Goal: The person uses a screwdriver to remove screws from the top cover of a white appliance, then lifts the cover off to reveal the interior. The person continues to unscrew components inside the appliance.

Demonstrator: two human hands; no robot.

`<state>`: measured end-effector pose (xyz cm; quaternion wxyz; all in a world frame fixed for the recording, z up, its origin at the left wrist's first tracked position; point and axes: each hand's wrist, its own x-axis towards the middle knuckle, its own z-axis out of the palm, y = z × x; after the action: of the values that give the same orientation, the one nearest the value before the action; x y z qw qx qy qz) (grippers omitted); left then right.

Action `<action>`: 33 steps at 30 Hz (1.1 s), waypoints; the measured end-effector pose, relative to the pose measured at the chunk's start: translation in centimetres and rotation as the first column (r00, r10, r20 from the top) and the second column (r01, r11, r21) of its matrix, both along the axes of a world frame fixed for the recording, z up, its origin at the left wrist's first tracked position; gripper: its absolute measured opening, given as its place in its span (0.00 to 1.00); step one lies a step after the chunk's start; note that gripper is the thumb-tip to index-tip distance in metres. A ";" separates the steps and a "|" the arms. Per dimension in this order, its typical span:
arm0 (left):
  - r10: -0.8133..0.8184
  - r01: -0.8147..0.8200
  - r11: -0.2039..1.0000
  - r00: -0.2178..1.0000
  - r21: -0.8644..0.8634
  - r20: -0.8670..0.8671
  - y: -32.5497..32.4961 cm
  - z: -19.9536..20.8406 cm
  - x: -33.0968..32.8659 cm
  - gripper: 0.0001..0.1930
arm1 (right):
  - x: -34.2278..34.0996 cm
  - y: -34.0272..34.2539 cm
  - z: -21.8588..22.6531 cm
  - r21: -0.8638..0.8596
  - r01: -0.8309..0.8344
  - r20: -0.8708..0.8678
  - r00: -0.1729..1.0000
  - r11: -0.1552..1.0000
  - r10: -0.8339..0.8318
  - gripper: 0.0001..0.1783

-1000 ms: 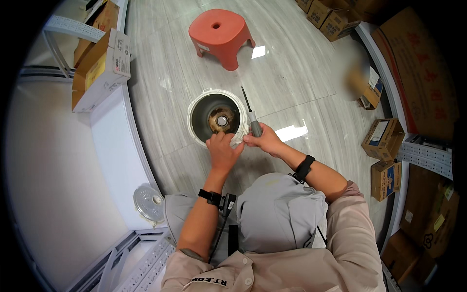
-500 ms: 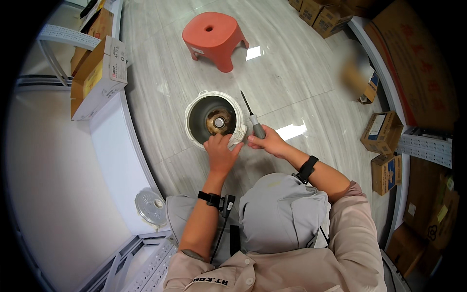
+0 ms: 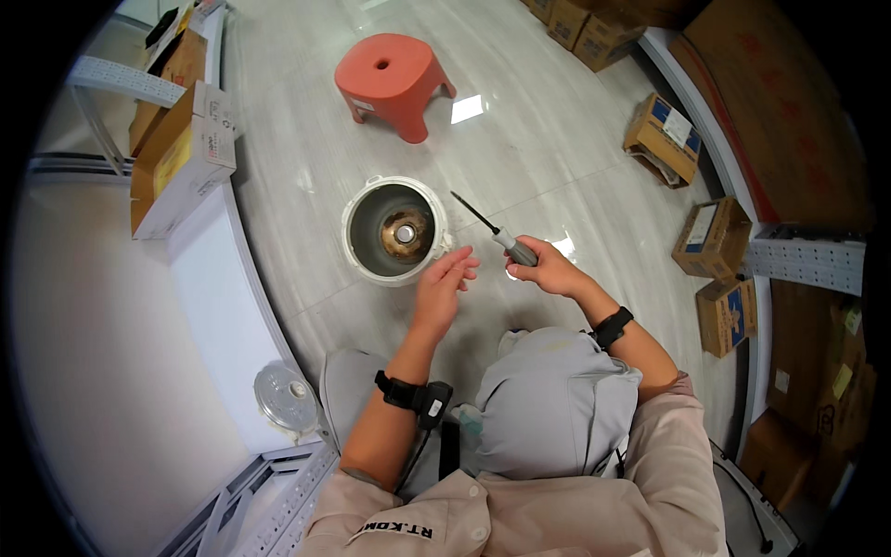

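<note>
A rice cooker body (image 3: 362,223) with a white rim stands on the floor in front of me, without its lid. Brown stains ring the round metal piece at the bottom of its grey inside. Just off its near right rim is my left hand (image 3: 447,283), empty, with the fingers extended and apart. My right hand (image 3: 549,269) grips the grey handle of a screwdriver (image 3: 492,227). The dark shaft points up and to the left, its tip over the floor to the right of the cooker.
A red plastic stool (image 3: 390,74) stands beyond the cooker. Cardboard boxes (image 3: 713,237) line the shelf on the right. On the left, a white shelf (image 3: 209,306) carries an open carton (image 3: 200,167) and a round clear-and-white lid (image 3: 286,399).
My left hand has come off the cooker's rim and moved right, its fingers stretching out. The right hand has shifted right with the screwdriver, which now tilts more to the left.
</note>
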<state>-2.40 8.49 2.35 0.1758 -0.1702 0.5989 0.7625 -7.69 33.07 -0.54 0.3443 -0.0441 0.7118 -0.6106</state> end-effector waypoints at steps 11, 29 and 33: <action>0.132 -0.174 0.942 0.978 0.288 0.159 6.2 -2.9 -1.0 0.24 | 8.8 9.3 3.0 0.147 0.136 0.039 0.989 0.980 -0.144 0.21; -0.024 -0.055 0.929 0.978 0.366 0.208 7.8 -4.2 0.6 0.22 | 12.9 10.8 2.5 0.233 0.149 -0.007 0.988 0.961 -0.152 0.24; 0.016 -0.083 0.930 0.982 0.357 0.186 6.9 -5.0 0.6 0.20 | 12.3 10.3 2.9 0.250 0.126 0.001 0.992 0.960 -0.130 0.24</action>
<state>-1.78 15.38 -2.62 0.2381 -0.2180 0.4245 0.8459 4.58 43.34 2.33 0.3131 0.0508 0.7814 -0.5374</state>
